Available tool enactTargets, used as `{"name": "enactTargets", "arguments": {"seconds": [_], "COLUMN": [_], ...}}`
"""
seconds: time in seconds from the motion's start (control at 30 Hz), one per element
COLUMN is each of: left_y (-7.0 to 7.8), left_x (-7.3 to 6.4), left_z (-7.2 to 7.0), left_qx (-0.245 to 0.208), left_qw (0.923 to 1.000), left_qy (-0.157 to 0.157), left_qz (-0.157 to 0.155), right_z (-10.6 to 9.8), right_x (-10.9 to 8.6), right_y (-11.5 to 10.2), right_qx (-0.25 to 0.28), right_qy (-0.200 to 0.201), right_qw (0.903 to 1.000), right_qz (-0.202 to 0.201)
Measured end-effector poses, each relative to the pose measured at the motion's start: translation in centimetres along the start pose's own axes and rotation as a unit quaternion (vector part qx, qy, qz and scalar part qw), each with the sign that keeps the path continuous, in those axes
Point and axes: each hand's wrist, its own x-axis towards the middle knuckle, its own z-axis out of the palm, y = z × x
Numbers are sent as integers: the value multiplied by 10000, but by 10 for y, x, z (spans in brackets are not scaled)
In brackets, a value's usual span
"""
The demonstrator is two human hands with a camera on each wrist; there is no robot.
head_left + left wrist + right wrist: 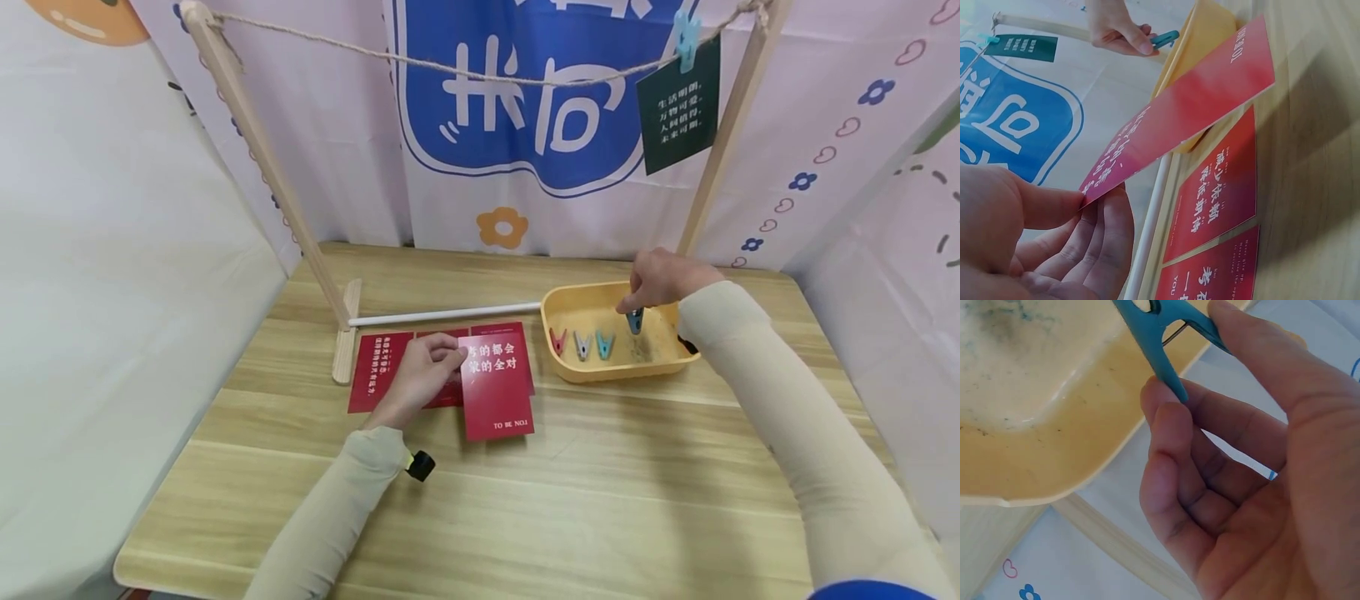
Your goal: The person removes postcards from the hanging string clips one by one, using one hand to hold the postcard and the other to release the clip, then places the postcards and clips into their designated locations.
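Note:
My left hand point(423, 371) pinches a red card point(498, 392) with white writing by its upper left corner, thumb on one face and fingers behind. In the left wrist view the card point(1191, 100) slants above the wooden table. More red cards point(382, 371) lie flat beneath that hand. Over the yellow basket point(600, 372), my right hand point(667, 277) pinches a blue clothespin point(635, 321) by its handles, between thumb and fingers. Inside the basket lie a red clothespin point(557, 342), a grey clothespin point(582, 345) and a teal clothespin point(604, 344).
A twine line point(450, 73) hangs between two wooden posts, the left post point(262, 167) on a wooden foot. Near the right post point(735, 125), a light blue clothespin point(686, 42) holds a dark green card point(678, 108). A white rod point(450, 315) runs low across the table point(570, 500).

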Motion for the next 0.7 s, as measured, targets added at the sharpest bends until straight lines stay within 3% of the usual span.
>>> {"name": "enactTargets", "arguments": {"seconds": [0.23, 0.7], "left_y": [-6, -13], "left_x": [-3, -12], "left_z": [-2, -1], "left_qx": [-158, -334], "left_qw": [9998, 9992], "left_qy": [-26, -186], "left_qz": [-99, 66], "right_z": [7, 17], "right_x": [4, 9], "right_y": [2, 7], "right_qx": [24, 63], "right_qy": [-47, -419], "right_qw": [10000, 9991], "right_qz": [-32, 57]}}
